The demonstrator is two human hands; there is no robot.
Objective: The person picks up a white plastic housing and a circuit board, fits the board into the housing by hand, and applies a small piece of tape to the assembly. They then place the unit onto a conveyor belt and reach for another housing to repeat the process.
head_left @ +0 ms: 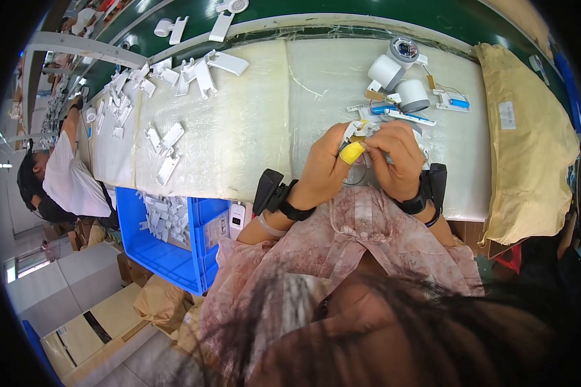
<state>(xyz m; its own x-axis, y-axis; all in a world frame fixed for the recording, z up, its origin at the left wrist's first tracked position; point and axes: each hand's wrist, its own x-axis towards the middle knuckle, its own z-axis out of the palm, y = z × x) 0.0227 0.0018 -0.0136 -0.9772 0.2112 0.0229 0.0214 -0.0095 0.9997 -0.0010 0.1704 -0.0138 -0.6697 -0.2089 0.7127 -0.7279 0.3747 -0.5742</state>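
Close in front of my body, my two hands meet at the table's near side. My left hand (326, 161) is closed around a small white plastic part (356, 131), mostly hidden by the fingers. A bright yellow piece (352, 152) covers the tip of the left thumb or sits against it; I cannot tell which. My right hand (397, 155) pinches at the same spot, fingertips together, and what lies between them is too small to make out. A thin dark wire (363, 175) curves below the hands. Just beyond them lie white housings with blue cylindrical cells (382, 109).
White and grey round units (386, 72) stand beyond my hands. White plastic parts (203, 74) lie scattered leftward on the film-covered table (258, 129). A blue crate (200, 258) holds more parts. Yellowish wrapping (526, 148) covers the right end. Another person (74, 171) works far left.
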